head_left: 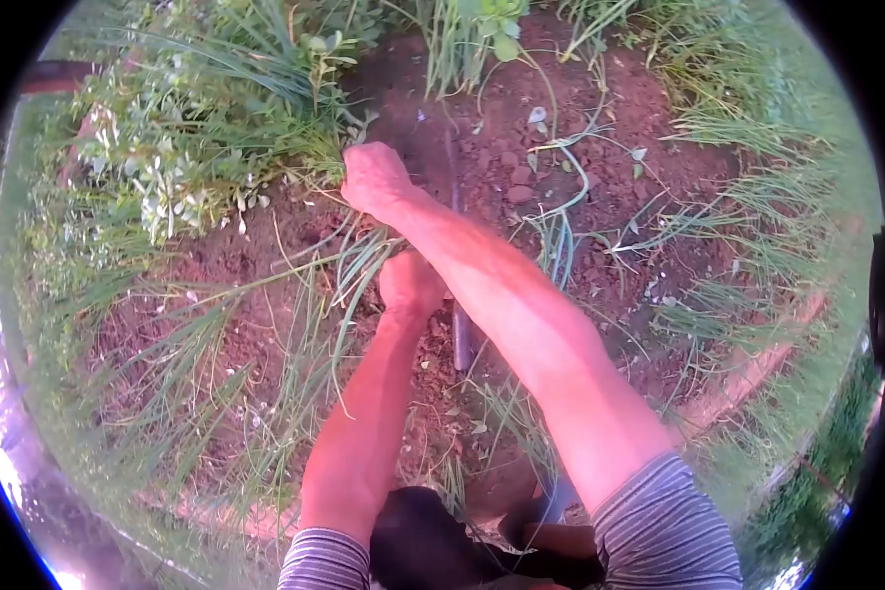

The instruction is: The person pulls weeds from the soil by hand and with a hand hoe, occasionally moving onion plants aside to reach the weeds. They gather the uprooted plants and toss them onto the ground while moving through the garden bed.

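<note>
My right hand (376,182) reaches across to the upper left, its fingers closed at the edge of a dense clump of leafy weeds (197,167). The stems inside that fist are hidden. Below it, my left hand (410,282) is a fist low over the soil. A bunch of long, thin onion-like leaves (362,264) fans out leftward from it. My right forearm passes above and to the right of the left hand. A dark pipe (461,339) lies on the ground just right of the left hand and runs away under the right forearm.
Reddish-brown soil (516,182) spreads ahead, with pulled-looking stalks (570,187) lying on it. Grassy onion-like plants (767,211) line the right side, and more (206,344) grow at left. A brick-coloured edging (757,379) borders the bed. Dark-clothed legs (428,541) are at the bottom.
</note>
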The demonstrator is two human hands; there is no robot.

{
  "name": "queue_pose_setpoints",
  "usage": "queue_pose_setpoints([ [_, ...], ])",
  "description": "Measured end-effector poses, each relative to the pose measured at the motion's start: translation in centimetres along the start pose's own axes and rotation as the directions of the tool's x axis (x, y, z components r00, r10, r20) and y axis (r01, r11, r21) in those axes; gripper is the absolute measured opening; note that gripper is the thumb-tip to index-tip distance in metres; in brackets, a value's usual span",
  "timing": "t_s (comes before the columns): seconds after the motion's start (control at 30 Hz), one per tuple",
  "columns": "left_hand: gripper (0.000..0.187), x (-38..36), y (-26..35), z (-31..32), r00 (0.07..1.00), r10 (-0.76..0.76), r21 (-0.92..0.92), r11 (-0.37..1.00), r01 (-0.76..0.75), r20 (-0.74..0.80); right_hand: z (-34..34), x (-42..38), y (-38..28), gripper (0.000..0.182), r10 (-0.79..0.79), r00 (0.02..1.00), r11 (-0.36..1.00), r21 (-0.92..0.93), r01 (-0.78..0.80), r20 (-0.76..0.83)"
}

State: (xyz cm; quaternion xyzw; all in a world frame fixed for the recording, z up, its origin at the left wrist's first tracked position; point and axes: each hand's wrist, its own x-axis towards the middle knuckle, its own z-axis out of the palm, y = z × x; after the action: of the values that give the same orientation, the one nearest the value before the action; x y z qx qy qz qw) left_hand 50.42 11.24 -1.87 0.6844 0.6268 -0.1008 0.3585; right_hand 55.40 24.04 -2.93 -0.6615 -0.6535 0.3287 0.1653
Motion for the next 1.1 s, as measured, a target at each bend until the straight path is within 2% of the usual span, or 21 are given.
queue_pose_setpoints([
  [0.07, 0.033, 0.4, 0.1, 0.5, 0.996, -0.082, 0.016, 0.997, 0.081, 0.043, -2.7, -2.1, 0.8, 0.025, -0.109, 0.994, 0.993, -0.045, 0.109, -0.004],
  [0.17, 0.035, 0.5, 0.0, 0.4, 0.994, -0.079, 0.107, 0.992, 0.071, 0.071, -7.5, -6.0, 2.3, 0.024, 0.019, 0.998, 0.970, 0.243, -0.003, -0.064],
  [0.2, 0.036, 0.3, 0.4, 0.2, 0.995, -0.072, 0.162, 0.985, 0.059, 0.076, -10.9, -8.3, 1.9, 0.024, 0.114, 0.992, 0.885, 0.448, -0.129, 0.061],
  [0.23, 0.041, 0.2, 0.2, 0.2, 0.990, -0.108, 0.054, 0.993, 0.104, 0.085, -14.0, -10.7, 1.5, 0.024, 0.165, 0.967, 0.745, 0.618, -0.252, 0.194],
  [0.27, 0.042, 0.3, 0.0, 0.6, 0.993, -0.086, 0.071, 0.994, 0.080, 0.079, -15.6, -13.0, 1.9, 0.021, 0.195, 0.967, 0.610, 0.751, -0.253, 0.167],
  [0.33, 0.043, 0.8, -0.9, 1.4, 0.997, -0.059, 0.101, 0.993, 0.054, 0.049, -21.4, -19.7, 2.0, 0.020, 0.261, 0.964, 0.669, 0.711, -0.216, 0.047],
  [0.37, 0.045, 1.0, -1.2, 1.5, 0.996, -0.051, 0.089, 0.995, 0.044, 0.068, -23.4, -23.2, 3.3, 0.021, 0.199, 0.980, 0.692, 0.711, -0.127, -0.019],
  [0.43, 0.038, 0.8, -2.1, 2.2, 0.997, 0.017, 0.101, 0.995, -0.009, -0.077, -26.8, -31.5, 4.7, 0.020, 0.341, 0.930, 0.712, 0.683, -0.161, -0.135],
  [0.47, 0.034, 0.3, -1.9, 2.4, 0.988, 0.061, 0.109, 0.993, -0.046, -0.140, -28.0, -35.9, 5.2, 0.012, 0.440, 0.880, 0.695, 0.689, -0.207, -0.180],
  [0.5, 0.034, -0.3, -1.8, 1.9, 0.994, 0.076, 0.080, 0.994, -0.069, -0.079, -28.8, -40.4, 5.5, 0.014, 0.521, 0.828, 0.685, 0.681, -0.260, -0.208],
  [0.6, 0.038, -0.2, -3.7, 3.7, 0.985, 0.111, -0.123, 0.984, -0.128, -0.132, -27.7, -54.6, 6.9, 0.021, 0.662, 0.661, 0.707, 0.587, -0.394, -0.354],
  [0.67, 0.057, 0.7, -3.7, 4.6, 0.999, 0.010, -0.304, 0.952, -0.024, -0.047, -26.5, -61.4, 4.0, 0.020, 0.814, 0.543, 0.536, 0.626, -0.566, -0.206],
  [0.7, 0.062, -0.7, -2.6, 4.1, 0.999, 0.034, -0.410, 0.911, -0.037, -0.014, -25.5, -63.9, 2.5, 0.019, 0.868, 0.480, 0.438, 0.643, -0.628, -0.123],
  [0.77, 0.067, -2.2, -0.9, 4.4, 0.993, 0.117, -0.291, 0.951, -0.102, 0.035, -22.6, -67.8, 0.3, 0.025, 0.899, 0.436, 0.329, 0.713, -0.619, -0.036],
  [0.83, 0.068, -3.1, 0.5, 5.1, 0.983, 0.184, 0.100, 0.978, -0.185, 0.017, -19.4, -70.7, -1.3, 0.029, 0.889, 0.458, 0.325, 0.668, -0.670, 0.027],
  [0.9, 0.066, -2.4, 0.1, 6.0, 0.969, 0.245, 0.229, 0.946, -0.232, -0.029, -16.2, -72.4, -2.1, 0.031, 0.853, 0.512, 0.275, 0.751, -0.601, 0.098],
  [0.93, 0.060, 3.2, -3.1, 8.2, 0.980, 0.191, 0.163, 0.967, -0.197, 0.054, -15.5, -73.1, -2.4, 0.031, 0.811, 0.566, 0.292, 0.735, -0.612, 0.149],
  [1.0, 0.048, 9.5, -6.9, 9.1, 0.947, 0.248, -0.154, 0.964, -0.219, 0.206, -13.7, -74.2, -2.7, 0.029, 0.820, 0.525, 0.227, 0.710, -0.666, 0.230],
  [1.03, 0.042, 11.6, -7.8, 9.3, 0.885, 0.341, -0.465, 0.869, -0.169, 0.316, -13.2, -74.8, -3.5, 0.026, 0.814, 0.576, 0.270, 0.828, -0.491, 0.076],
  [1.07, 0.038, 8.6, -5.9, 7.8, 0.709, 0.556, -0.598, 0.767, -0.235, 0.434, -12.7, -75.9, -3.1, 0.027, 0.813, 0.557, 0.219, 0.798, -0.561, 0.168],
  [1.1, 0.037, 7.5, -5.8, 7.0, 0.809, 0.346, -0.590, 0.807, 0.001, 0.475, -12.5, -77.3, -3.6, 0.028, 0.838, 0.525, 0.154, 0.856, -0.493, 0.152],
])
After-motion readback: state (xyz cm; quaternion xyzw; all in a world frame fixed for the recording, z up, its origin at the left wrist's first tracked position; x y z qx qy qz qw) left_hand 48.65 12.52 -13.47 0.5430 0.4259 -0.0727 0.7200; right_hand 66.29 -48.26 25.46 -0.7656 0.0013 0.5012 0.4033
